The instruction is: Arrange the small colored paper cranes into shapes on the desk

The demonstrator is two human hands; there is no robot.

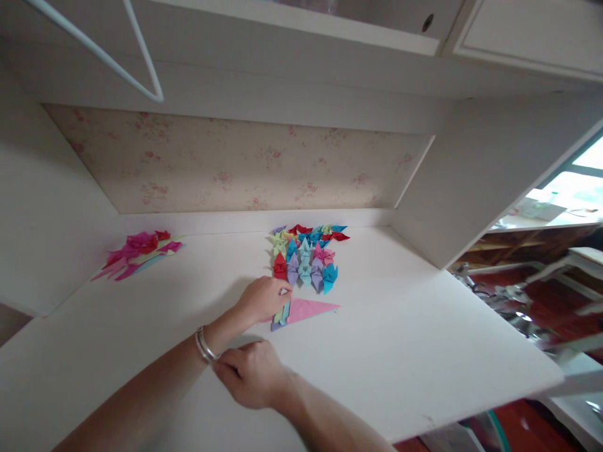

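My left hand is closed, its fingertips curled together above a small stack of folded papers; anything between them is too small to make out. Pink folded paper tops that stack, with green, light blue and purple pieces at its left end. A silver bracelet circles my left wrist. My right hand is closed beside it, thumb and finger pinched at the bracelet's near edge. Just beyond my left hand, several folded paper cranes lie in rows, red, purple, blue, green and pink.
A loose pile of pink, red and green folded papers lies at the left of the white desk. A shelf overhangs the back, with a pale looped cable hanging at upper left. Side panels enclose the desk.
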